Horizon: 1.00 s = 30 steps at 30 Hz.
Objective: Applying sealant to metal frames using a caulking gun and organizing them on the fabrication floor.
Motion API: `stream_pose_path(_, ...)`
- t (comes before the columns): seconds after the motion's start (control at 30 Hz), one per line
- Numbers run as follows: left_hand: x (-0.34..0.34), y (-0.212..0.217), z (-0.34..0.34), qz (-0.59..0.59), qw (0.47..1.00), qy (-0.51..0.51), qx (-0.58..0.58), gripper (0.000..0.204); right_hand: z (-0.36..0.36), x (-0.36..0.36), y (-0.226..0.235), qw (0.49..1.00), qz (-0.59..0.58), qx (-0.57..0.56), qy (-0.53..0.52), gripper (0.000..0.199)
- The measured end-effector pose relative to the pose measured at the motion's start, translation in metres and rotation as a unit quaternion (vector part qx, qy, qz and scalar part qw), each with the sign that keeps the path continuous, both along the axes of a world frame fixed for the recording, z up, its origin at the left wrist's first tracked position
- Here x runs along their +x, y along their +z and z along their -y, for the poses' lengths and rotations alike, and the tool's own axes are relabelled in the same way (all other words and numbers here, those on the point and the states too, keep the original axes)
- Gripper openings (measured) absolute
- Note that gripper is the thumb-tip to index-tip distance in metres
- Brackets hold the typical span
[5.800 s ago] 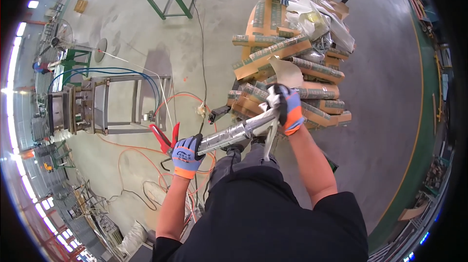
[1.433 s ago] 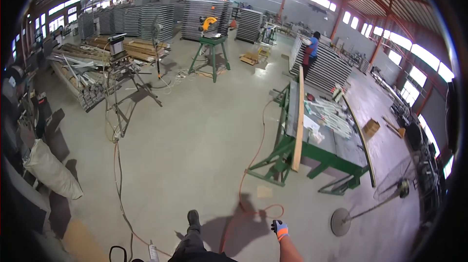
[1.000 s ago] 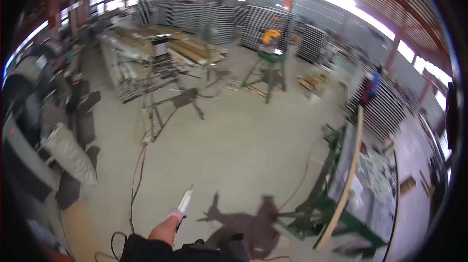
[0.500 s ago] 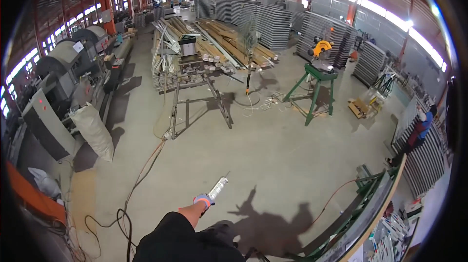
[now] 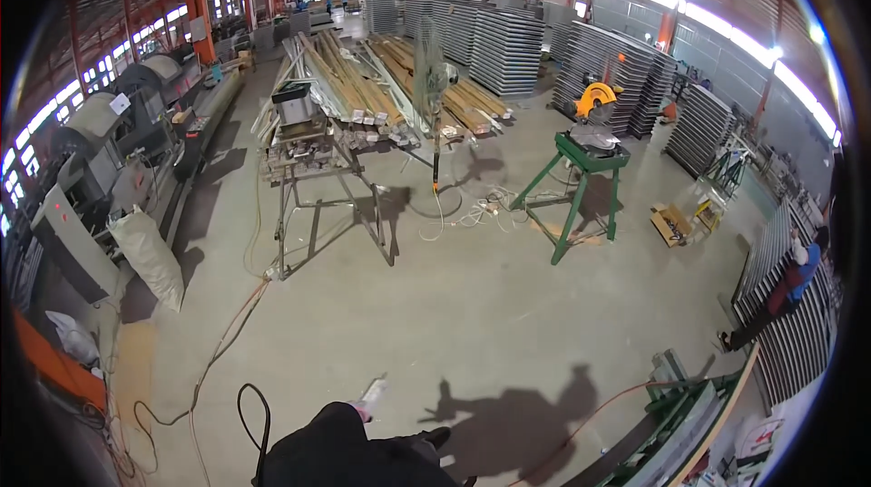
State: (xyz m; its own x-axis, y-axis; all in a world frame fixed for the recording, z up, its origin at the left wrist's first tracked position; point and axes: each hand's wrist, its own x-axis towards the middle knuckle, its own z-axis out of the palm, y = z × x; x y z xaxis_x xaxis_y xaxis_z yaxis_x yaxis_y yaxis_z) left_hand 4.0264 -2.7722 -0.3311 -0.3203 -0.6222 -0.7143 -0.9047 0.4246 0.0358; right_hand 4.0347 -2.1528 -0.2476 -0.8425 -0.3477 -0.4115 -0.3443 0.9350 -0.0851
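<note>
My left arm, in a black sleeve, comes up from the lower edge. My left hand shows only in part past the sleeve, gloved and blurred. It is closed on a silvery-white sealant tube, which points up and away from me over the bare concrete floor. The sleeve hides most of the fingers and the tube's lower end. My right hand is out of view.
A metal trestle stands ahead, before piled timber. Right of it is a yellow saw on a green stand. Cables trail at left. A green bench stands near right; a person works beyond.
My left hand and the tube have dropped lower and nearer to me, with more of the hand now behind the sleeve. The view has shifted, and the trestle appears farther left.
</note>
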Motion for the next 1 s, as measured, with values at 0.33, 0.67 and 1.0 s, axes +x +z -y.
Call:
stream_pose_path(0.33, -0.414, 0.172, -0.11, -0.13, 0.974, -0.182, 0.015, 0.045, -0.052, -0.193, -0.026, 0.997, 0.073, -0.021, 0.011, 0.037)
stream_pose_path(0.67, -0.589, 0.198, -0.151, -0.047, 0.961, -0.273, -0.016, 0.047, -0.113, -0.355, -0.046, 0.987, 0.146, -0.069, -0.025, 0.037)
stream_pose_path(1.0, -0.695, 0.218, -0.201, 0.052, 0.993, -0.102, 0.019, 0.042, -0.117, -0.53, -0.066, 0.972, 0.207, -0.095, -0.063, 0.037)
